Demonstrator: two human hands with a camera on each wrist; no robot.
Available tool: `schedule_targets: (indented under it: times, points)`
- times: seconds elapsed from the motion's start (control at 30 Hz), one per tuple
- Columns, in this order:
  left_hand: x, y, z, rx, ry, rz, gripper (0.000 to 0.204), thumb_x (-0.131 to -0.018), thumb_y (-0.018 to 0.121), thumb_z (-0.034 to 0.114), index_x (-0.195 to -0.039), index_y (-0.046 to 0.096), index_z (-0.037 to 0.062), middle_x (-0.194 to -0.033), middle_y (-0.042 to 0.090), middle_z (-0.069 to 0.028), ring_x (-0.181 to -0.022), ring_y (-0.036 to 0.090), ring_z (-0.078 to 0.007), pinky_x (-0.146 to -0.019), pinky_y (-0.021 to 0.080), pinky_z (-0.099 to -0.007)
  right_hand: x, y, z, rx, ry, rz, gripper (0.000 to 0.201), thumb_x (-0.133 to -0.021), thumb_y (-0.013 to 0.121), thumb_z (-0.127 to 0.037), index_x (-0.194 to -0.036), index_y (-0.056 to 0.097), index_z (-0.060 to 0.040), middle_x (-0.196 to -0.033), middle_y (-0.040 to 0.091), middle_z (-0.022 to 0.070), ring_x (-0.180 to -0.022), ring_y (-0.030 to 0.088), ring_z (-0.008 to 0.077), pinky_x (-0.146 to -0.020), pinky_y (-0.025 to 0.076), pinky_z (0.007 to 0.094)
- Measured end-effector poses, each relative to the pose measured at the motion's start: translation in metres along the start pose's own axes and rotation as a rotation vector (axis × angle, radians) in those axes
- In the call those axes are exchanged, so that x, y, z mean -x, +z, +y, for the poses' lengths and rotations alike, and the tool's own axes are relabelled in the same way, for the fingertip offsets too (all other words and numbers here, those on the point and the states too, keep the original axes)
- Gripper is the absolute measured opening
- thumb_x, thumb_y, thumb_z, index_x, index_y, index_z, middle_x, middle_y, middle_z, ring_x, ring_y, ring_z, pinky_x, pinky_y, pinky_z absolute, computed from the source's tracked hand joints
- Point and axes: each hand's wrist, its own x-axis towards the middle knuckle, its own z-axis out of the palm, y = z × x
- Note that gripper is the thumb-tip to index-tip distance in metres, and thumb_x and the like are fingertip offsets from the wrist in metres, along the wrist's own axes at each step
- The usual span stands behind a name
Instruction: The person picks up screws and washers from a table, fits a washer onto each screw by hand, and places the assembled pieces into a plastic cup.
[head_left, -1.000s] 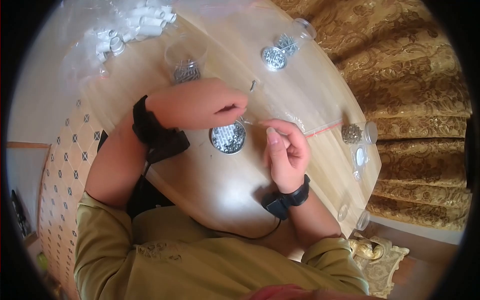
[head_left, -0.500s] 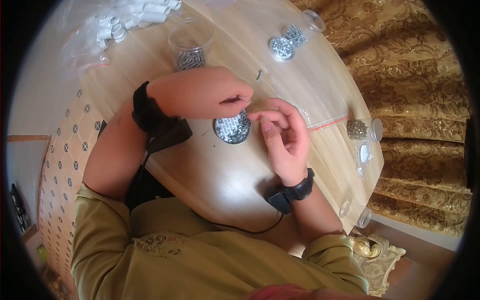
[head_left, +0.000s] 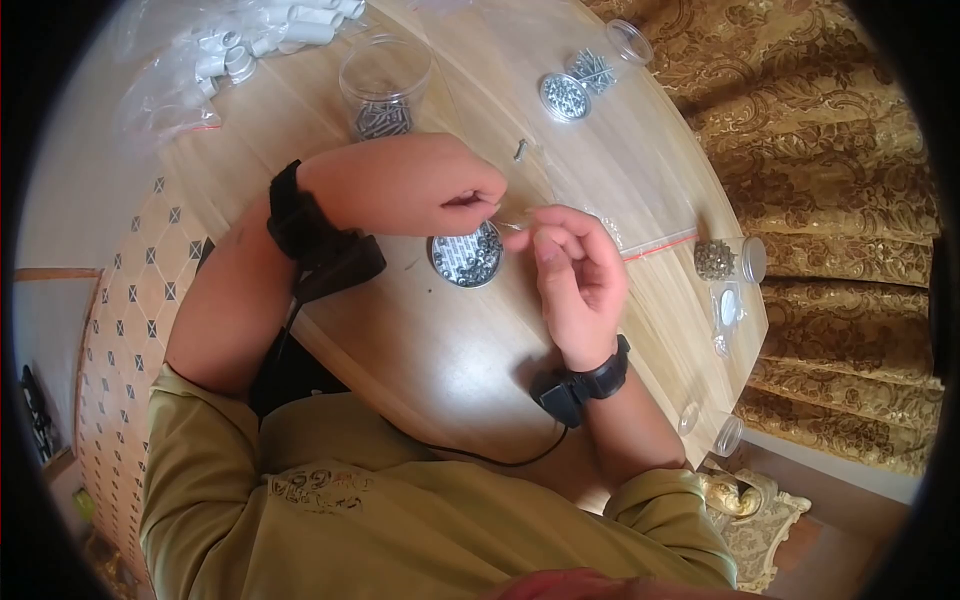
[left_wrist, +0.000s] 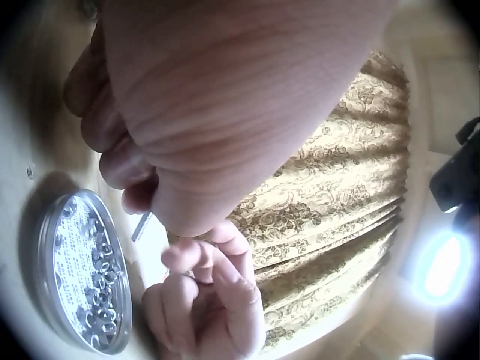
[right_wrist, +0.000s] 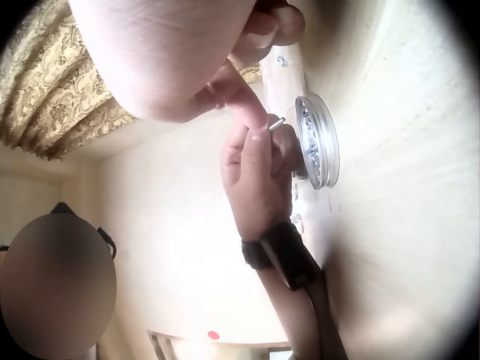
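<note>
My left hand (head_left: pixel 415 185) pinches a thin metal screw (left_wrist: pixel 140 227) between thumb and fingers, its shank sticking out towards the right hand. Close by, my right hand (head_left: pixel 583 285) has relaxed, bent fingers. In the right wrist view one of its fingertips is right at the screw (right_wrist: pixel 277 123). Below the two hands a round metal lid (left_wrist: pixel 46 277) lies on the table, with many small nuts (left_wrist: pixel 105 296) over its printed inner face. In the head view the left hand overlaps the lid's upper edge.
A clear jar (head_left: pixel 385 75) of screws stands beyond my left hand. One loose screw (head_left: pixel 520 150) lies further out, near a lid of small metal pieces (head_left: pixel 565 97). White pipe fittings (head_left: pixel 305 30) lie at the far left. Another jar (head_left: pixel 720 259) lies at the right edge.
The head view has shifted slightly. My right hand's fingers moved in towards the screw, then drew back a little to the right. My left hand keeps its pinch.
</note>
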Motion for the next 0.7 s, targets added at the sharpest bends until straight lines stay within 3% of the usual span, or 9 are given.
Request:
schedule_targets:
  times: [0.07, 0.2, 0.3, 0.37, 0.4, 0.47, 0.6, 0.67, 0.7]
  points:
    - [0.0, -0.001, 0.002, -0.031, -0.011, -0.018, 0.02, -0.093, 0.062, 0.01, -0.079, 0.05, 0.0042, -0.065, 0.045, -0.0116, -0.06, 0.043, -0.0297, -0.058, 0.037, -0.0414, -0.005, 0.007, -0.006, 0.02, 0.054, 0.104, 0.033, -0.102, 0.053, 0.008, -0.135, 0.055, 0.0031, -0.116, 0.073, 0.0121, -0.109, 0.067, 0.0137, -0.091, 0.051, 0.0262]
    - [0.0, -0.001, 0.0, -0.043, 0.001, -0.021, 0.016, -0.093, 0.062, 0.009, -0.08, 0.053, 0.004, -0.066, 0.047, -0.0118, -0.06, 0.045, -0.0277, -0.057, 0.037, -0.0396, -0.005, 0.007, -0.007, 0.006, 0.118, 0.087, 0.033, -0.102, 0.053, 0.008, -0.134, 0.054, 0.0027, -0.12, 0.072, 0.0115, -0.113, 0.065, 0.0126, -0.091, 0.051, 0.0253]
    - [0.005, -0.002, 0.018, 0.083, 0.002, 0.056, 0.01, -0.095, 0.061, 0.007, -0.086, 0.058, 0.0034, -0.068, 0.051, -0.0089, -0.06, 0.048, -0.0203, -0.057, 0.038, -0.0356, -0.006, 0.005, -0.005, 0.02, 0.117, 0.101, 0.033, -0.101, 0.054, 0.008, -0.134, 0.055, 0.0022, -0.118, 0.073, 0.0095, -0.112, 0.065, 0.0115, -0.09, 0.05, 0.0242]
    - [0.021, 0.001, 0.043, 0.006, -0.007, 0.418, 0.004, -0.097, 0.062, 0.005, -0.095, 0.063, 0.0028, -0.076, 0.057, -0.0031, -0.064, 0.048, -0.0108, -0.057, 0.038, -0.0295, -0.007, 0.003, -0.002, 0.013, 0.128, 0.115, 0.031, -0.102, 0.055, 0.006, -0.133, 0.056, 0.0014, -0.112, 0.073, 0.0079, -0.108, 0.066, 0.0108, -0.088, 0.05, 0.0236]
    - [0.028, 0.0, 0.049, 0.008, -0.005, 0.419, 0.004, -0.097, 0.062, 0.005, -0.095, 0.063, 0.0028, -0.076, 0.057, -0.0031, -0.064, 0.048, -0.0108, -0.057, 0.038, -0.0295, -0.008, 0.003, -0.003, 0.015, 0.129, 0.116, 0.031, -0.102, 0.055, 0.006, -0.133, 0.056, 0.0014, -0.112, 0.073, 0.0079, -0.108, 0.066, 0.0108, -0.088, 0.05, 0.0236]
    - [0.044, -0.005, 0.055, -0.143, 0.084, 0.879, 0.002, -0.094, 0.066, 0.003, -0.093, 0.064, 0.0042, -0.066, 0.055, -0.0003, -0.06, 0.049, -0.0082, -0.055, 0.04, -0.0264, -0.008, 0.003, -0.005, 0.016, 0.161, 0.11, 0.028, -0.103, 0.056, 0.004, -0.131, 0.058, 0.0008, -0.106, 0.072, 0.0059, -0.102, 0.067, 0.0107, -0.087, 0.051, 0.0238]
    - [0.059, -0.033, 0.044, -0.366, -0.169, 0.988, 0.01, -0.094, 0.073, 0.007, -0.102, 0.067, 0.0054, -0.072, 0.057, -0.0001, -0.061, 0.052, -0.0089, -0.056, 0.041, -0.0257, -0.009, 0.005, 0.001, 0.013, 0.12, 0.095, 0.026, -0.104, 0.057, 0.003, -0.129, 0.059, 0.0006, -0.101, 0.071, 0.0043, -0.097, 0.068, 0.0105, -0.086, 0.052, 0.0247]
    - [0.059, -0.04, 0.03, -0.62, -0.127, 0.938, 0.006, -0.101, 0.067, 0.009, -0.102, 0.066, 0.0033, -0.08, 0.053, 0.0054, -0.068, 0.042, -0.0031, -0.059, 0.035, -0.0216, -0.009, 0.005, 0.006, 0.09, 0.056, 0.098, 0.022, -0.107, 0.056, -0.007, -0.128, 0.06, -0.0002, -0.097, 0.073, 0.0063, -0.055, 0.047, 0.001, -0.048, 0.036, 0.0171]
    - [0.059, -0.041, 0.028, -0.622, -0.126, 0.944, 0.006, -0.101, 0.067, 0.009, -0.102, 0.066, 0.0033, -0.08, 0.053, 0.0054, -0.068, 0.042, -0.0031, -0.059, 0.035, -0.0216, -0.01, 0.004, 0.005, 0.092, 0.053, 0.094, 0.022, -0.107, 0.056, -0.007, -0.128, 0.06, -0.0002, -0.097, 0.073, 0.0063, -0.055, 0.047, 0.001, -0.048, 0.036, 0.0171]
